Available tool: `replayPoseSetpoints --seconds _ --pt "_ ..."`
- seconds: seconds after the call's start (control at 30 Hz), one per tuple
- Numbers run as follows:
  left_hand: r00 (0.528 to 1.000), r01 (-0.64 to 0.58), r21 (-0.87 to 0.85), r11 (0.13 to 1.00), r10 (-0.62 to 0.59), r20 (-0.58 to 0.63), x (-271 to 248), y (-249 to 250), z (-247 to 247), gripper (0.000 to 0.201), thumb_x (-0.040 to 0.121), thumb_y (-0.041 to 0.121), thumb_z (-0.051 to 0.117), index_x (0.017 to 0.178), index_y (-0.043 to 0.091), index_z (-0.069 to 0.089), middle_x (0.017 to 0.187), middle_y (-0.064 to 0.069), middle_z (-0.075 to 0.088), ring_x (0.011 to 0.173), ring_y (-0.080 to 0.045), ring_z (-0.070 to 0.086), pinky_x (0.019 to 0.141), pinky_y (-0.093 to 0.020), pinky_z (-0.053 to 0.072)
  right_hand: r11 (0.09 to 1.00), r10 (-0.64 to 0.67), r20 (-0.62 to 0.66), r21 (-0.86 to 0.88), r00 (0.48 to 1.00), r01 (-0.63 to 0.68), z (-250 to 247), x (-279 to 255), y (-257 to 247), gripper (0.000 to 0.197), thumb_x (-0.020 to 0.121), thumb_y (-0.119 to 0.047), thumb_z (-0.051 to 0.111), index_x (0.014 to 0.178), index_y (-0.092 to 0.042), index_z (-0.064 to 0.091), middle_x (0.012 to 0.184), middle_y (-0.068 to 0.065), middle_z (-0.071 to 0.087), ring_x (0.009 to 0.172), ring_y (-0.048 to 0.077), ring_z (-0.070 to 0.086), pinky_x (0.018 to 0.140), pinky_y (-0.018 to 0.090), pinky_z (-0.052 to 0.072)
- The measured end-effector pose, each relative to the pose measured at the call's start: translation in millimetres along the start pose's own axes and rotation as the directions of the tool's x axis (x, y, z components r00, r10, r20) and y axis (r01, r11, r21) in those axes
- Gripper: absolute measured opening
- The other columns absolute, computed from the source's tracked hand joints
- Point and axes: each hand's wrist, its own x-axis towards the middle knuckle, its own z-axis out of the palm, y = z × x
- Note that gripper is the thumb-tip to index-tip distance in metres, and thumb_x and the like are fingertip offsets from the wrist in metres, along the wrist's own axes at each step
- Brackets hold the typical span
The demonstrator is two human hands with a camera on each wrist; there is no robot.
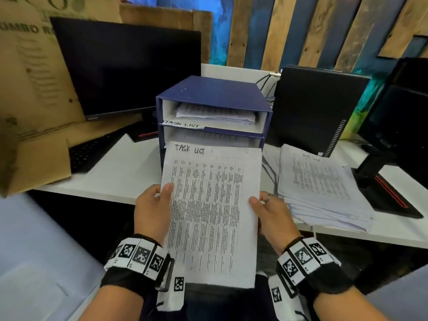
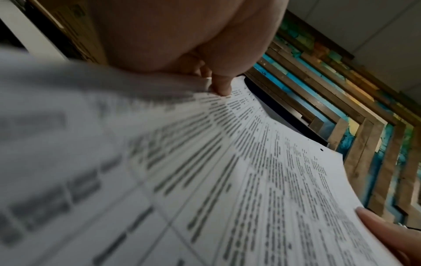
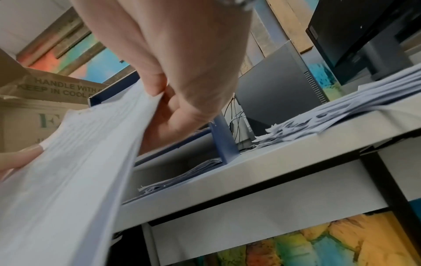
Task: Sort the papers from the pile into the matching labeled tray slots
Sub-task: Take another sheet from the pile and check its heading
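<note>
At a white desk point(image 1: 111, 179) backed by painted timber slats, a dark monitor point(image 1: 126, 68) and cardboard, I hold a bundle of sheets point(image 1: 213, 212) headed "TASK LIST" out in front of me. My left hand point(image 1: 152, 213) pinches its left edge, thumb on top and fingers curled beneath; my right hand point(image 1: 274, 218) does the same on the right edge, so the paper stays flat and its heading readable. The left wrist view shows the thumb pressing down on the printed table. The bundle's far edge points at the blue tray unit point(image 1: 215, 107), just short of its slots. The upper slot point(image 1: 215, 115) already holds paper and carries a matching "TASK LIST" label point(image 1: 183, 124), which I judge to be where this bundle belongs. The lower slot's label is hidden behind the sheets. The remaining pile point(image 1: 324, 188) lies fanned on the desk to my right, beside a black computer case point(image 1: 319, 107).
</note>
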Motion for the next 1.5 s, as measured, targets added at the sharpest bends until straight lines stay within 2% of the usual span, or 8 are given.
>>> replayPoseSetpoints --seconds 0.13,0.23,0.5,0.73,0.83,1.07,1.3,1.5 --pt "0.998 -0.044 0.017 0.999 0.044 -0.044 19.1 23.4 -7.7 0.026 0.099 0.031 0.054 0.084 0.015 0.069 0.075 0.002 0.073 0.066 -0.013 0.07 0.057 -0.025 0.054 1.0 -0.008 -0.055 -0.003 0.998 0.008 9.8 10.7 -19.8 0.026 0.103 -0.031 0.053 0.095 -0.01 0.067 0.1 0.012 0.075 0.096 0.034 0.071 0.085 0.06 0.056" --pt "0.997 -0.061 0.061 0.996 0.063 -0.047 46.7 47.7 -5.3 0.027 0.097 0.032 0.056 0.084 0.014 0.071 0.077 -0.002 0.073 0.071 -0.021 0.07 0.067 -0.04 0.06 0.999 -0.02 -0.066 0.049 0.998 0.024 11.6 19.6 -40.7 0.022 0.104 -0.027 0.051 0.1 -0.013 0.067 0.099 0.006 0.076 0.093 0.027 0.073 0.086 0.055 0.058" --pt "0.999 -0.045 0.074 0.996 0.047 -0.024 94.2 88.7 8.5 0.04 0.092 0.033 0.059 0.065 0.004 0.057 0.066 -0.022 0.057 0.058 -0.031 0.053 0.058 -0.03 0.041 0.977 0.107 0.075 0.178 0.991 -0.119 17.2 8.3 -50.0 0.024 0.105 -0.019 0.049 0.12 -0.013 0.067 0.11 0.003 0.076 0.102 0.023 0.073 0.09 0.052 0.057" --pt "0.973 0.197 -0.102 0.975 -0.182 0.14 86.7 102.1 -6.5 0.036 0.078 0.05 0.059 0.084 0.016 0.069 0.086 -0.006 0.073 0.08 -0.03 0.069 0.079 -0.048 0.058 0.995 0.008 -0.228 0.102 0.974 0.015 13.9 63.5 -104.2 0.024 0.098 -0.016 0.055 0.074 -0.011 0.06 0.075 0.002 0.069 0.073 0.021 0.067 0.07 0.037 0.052" --pt "0.922 0.271 -0.154 0.95 -0.211 0.323 72.4 93.3 -13.8 0.018 0.092 0.024 0.051 0.096 0.013 0.064 0.071 -0.007 0.068 0.056 -0.02 0.061 0.056 -0.029 0.05 0.999 0.022 -0.26 0.047 0.965 -0.01 16.4 86.5 -129.1 0.028 0.094 -0.015 0.058 0.069 -0.015 0.045 0.061 0.0 0.04 0.066 0.023 0.049 0.064 0.035 0.038" --pt "0.985 0.15 -0.246 0.958 -0.123 0.122 95.7 102.0 13.1 0.017 0.098 0.008 0.047 0.085 0.01 0.058 0.057 -0.005 0.059 0.045 -0.012 0.045 0.046 -0.023 0.035 0.985 0.1 -0.243 0.164 0.965 -0.061 15.1 76.4 -125.1 0.004 0.094 -0.005 0.06 0.091 -0.006 0.06 0.073 0.017 0.067 0.045 0.018 0.057 0.044 0.025 0.046" --pt "0.996 0.08 -0.234 0.969 -0.089 -0.026 127.6 125.4 46.1 0.011 0.099 0.012 0.051 0.106 0.004 0.051 0.062 -0.009 0.069 0.035 -0.011 0.052 0.037 -0.016 0.04 0.979 -0.086 -0.359 0.141 0.929 0.145 24.8 99.3 -130.4 0.031 0.083 0.009 0.065 0.099 -0.018 0.062 0.082 0.008 0.074 0.073 0.025 0.074 0.079 0.039 0.061" --pt "0.994 -0.01 -0.192 0.981 -0.012 -0.112 123.4 116.5 50.6 0.027 0.096 0.02 0.06 0.072 0.007 0.063 0.07 -0.009 0.074 0.061 -0.018 0.073 0.063 -0.032 0.06 0.984 -0.168 -0.325 -0.102 0.93 0.142 21.1 108.1 -121.3 0.053 0.084 0.0 0.069 0.135 -0.009 0.059 0.117 0.003 0.07 0.1 0.021 0.071 0.096 0.042 0.056"
